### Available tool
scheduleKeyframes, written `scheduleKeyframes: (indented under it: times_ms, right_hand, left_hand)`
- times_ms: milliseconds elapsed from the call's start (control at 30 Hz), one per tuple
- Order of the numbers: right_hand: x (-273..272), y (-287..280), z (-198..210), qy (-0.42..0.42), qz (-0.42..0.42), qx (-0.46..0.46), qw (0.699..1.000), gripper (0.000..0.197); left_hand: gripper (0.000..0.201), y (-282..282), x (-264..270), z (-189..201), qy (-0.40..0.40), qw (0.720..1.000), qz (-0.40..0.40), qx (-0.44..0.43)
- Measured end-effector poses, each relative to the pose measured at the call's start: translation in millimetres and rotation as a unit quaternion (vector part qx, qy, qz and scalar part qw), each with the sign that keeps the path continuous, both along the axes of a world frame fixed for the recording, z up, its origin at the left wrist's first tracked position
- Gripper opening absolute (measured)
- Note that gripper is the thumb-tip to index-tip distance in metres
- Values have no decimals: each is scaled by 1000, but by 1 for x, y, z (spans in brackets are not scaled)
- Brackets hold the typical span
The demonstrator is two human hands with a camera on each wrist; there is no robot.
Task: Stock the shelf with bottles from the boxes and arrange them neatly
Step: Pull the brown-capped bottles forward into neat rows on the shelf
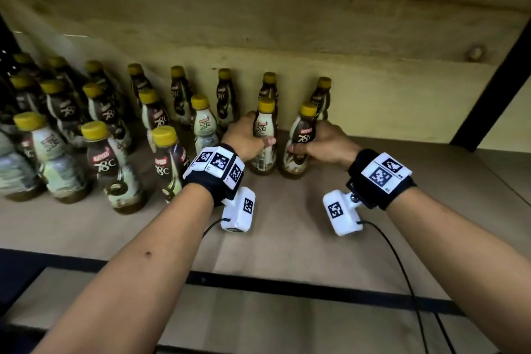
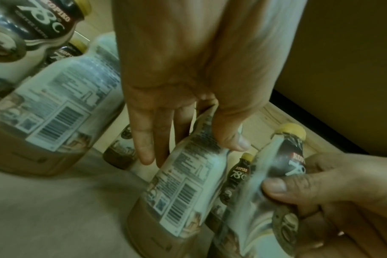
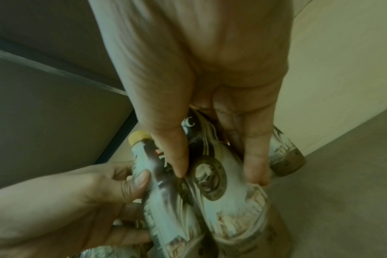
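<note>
Two yellow-capped brown coffee bottles stand side by side on the wooden shelf (image 1: 287,224), in front of the back row. My left hand (image 1: 250,135) grips the left bottle (image 1: 265,123) around its middle, thumb on the front. My right hand (image 1: 314,144) grips the right bottle (image 1: 302,135) the same way. In the left wrist view my left hand (image 2: 188,139) wraps its bottle (image 2: 183,188), whose barcode faces the camera, with the right hand (image 2: 320,188) beside it. In the right wrist view my right hand (image 3: 216,165) holds its bottle (image 3: 227,200) next to the left hand (image 3: 88,192).
Several rows of the same bottles (image 1: 100,138) fill the shelf's left half, and a back row (image 1: 224,92) runs along the wall. A black upright post (image 1: 494,89) stands at the right. The upper shelf board (image 1: 258,8) hangs low overhead. A black rail (image 1: 287,284) edges the front.
</note>
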State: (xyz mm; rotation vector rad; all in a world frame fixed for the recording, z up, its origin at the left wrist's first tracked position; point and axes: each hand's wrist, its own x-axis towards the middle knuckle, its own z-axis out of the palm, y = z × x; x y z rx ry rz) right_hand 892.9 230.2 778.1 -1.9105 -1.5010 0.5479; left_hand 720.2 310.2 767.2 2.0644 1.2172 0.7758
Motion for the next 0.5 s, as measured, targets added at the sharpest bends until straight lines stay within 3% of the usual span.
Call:
scheduleKeyframes:
  times_ms: [100, 233, 500]
  right_hand:
    - [7, -4, 1, -13, -35, -21, 999, 29]
    - [15, -11, -1, -13, -66, -27, 997, 36]
    - [14, -16, 7, -6, -57, -48, 997, 40]
  left_hand:
    - [52, 1, -2, -2, -26, 1000, -2, -17]
    - [49, -1, -1, -5, -46, 999, -3, -27]
    - [48, -4, -2, -5, -26, 1000, 13, 1]
